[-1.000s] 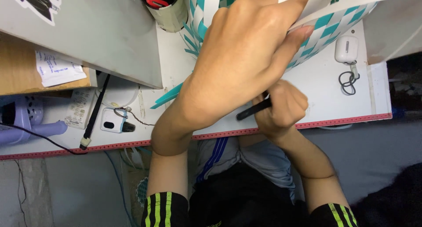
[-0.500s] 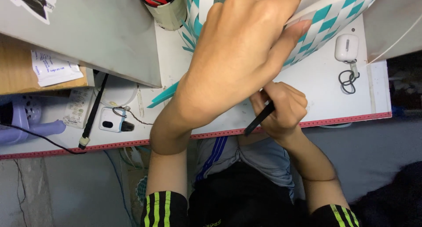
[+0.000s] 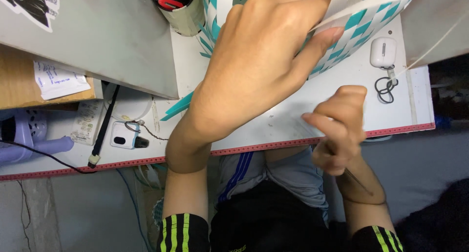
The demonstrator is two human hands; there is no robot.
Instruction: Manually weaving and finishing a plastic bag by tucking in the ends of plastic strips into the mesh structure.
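Up top, my left hand [image 3: 259, 71] pinched the teal-and-white woven paper mat [image 3: 371, 22]; my right hand [image 3: 339, 130], lower right, closed round a thin dark stick [image 3: 359, 181].

Paper strips, plastic bits, a worn white desk.
The woven teal-and-white piece [image 3: 361, 25] looks like matt paper; the small white case [image 3: 382, 52] is glossy smooth plastic; the white desk [image 3: 293, 120] is scuffed, the grey board [image 3: 97, 42] dull.

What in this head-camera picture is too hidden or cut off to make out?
- Woven teal-and-white piece: mostly covered by the left hand, cut by the top edge.
- Right hand: blurred; its thin dark tool barely shows.
- Pen cup: cut off by the top edge.
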